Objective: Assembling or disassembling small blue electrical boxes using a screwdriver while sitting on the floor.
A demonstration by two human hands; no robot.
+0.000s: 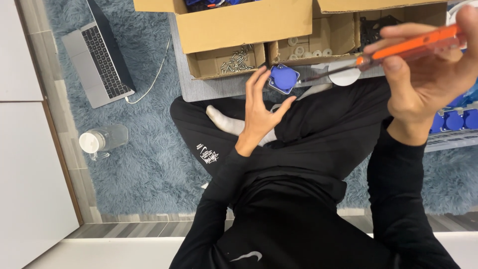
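Observation:
My left hand (261, 107) holds a small blue part with a metal frame (284, 78) at its fingertips, over my crossed legs. My right hand (428, 69) is raised at the right and grips an orange-handled screwdriver (413, 45). The screwdriver's metal shaft (326, 74) points left toward the blue part, its tip just beside it. I sit cross-legged in black clothes and white socks on a shaggy blue rug.
Open cardboard boxes (234, 25) stand ahead, with compartments holding several screws (238, 61) and white washers (306, 50). A laptop (97, 57) with a white cable lies at the left. A clear bottle (102, 139) lies on the rug. A tray of blue parts (455, 122) sits at the right.

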